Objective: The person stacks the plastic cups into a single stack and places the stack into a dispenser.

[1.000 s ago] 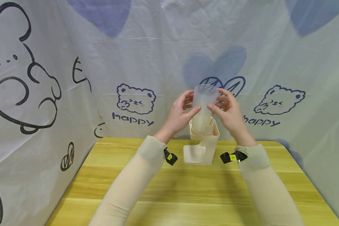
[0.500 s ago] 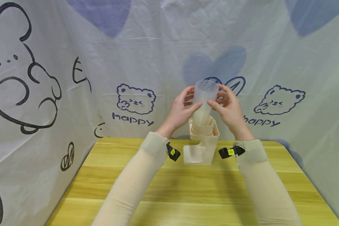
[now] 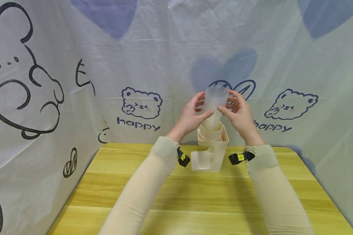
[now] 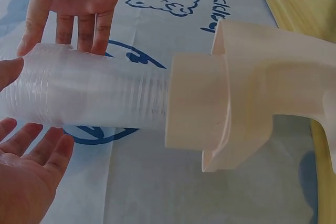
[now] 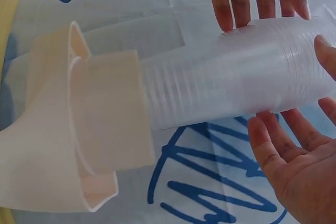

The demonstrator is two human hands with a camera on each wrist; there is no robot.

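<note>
A tall stack of clear plastic cups point(image 3: 217, 98) stands with its lower end inside the round collar point(image 3: 210, 134) of a cream cup dispenser point(image 3: 219, 155). My left hand point(image 3: 191, 115) holds the stack from the left, thumb in front and fingers around the side. From the right, my right hand point(image 3: 242, 117) grips it the same way, near the upper rims. In the left wrist view, ribbed cup rims point(image 4: 147, 90) show just outside the collar. The right wrist view shows the lowest part of the stack hidden inside the cream tube point(image 5: 113, 111).
The dispenser stands at the back of a yellow wood-grain table point(image 3: 206, 199), close to a printed white cloth point(image 3: 141, 71). More cloth hangs at the left and right sides. A cream tray point(image 3: 202, 160) juts from the dispenser's lower front.
Both hands raised the stack slightly, then it came down a little and leaned to the right at its top. The left hand shifted right with it. The dispenser stayed in place.
</note>
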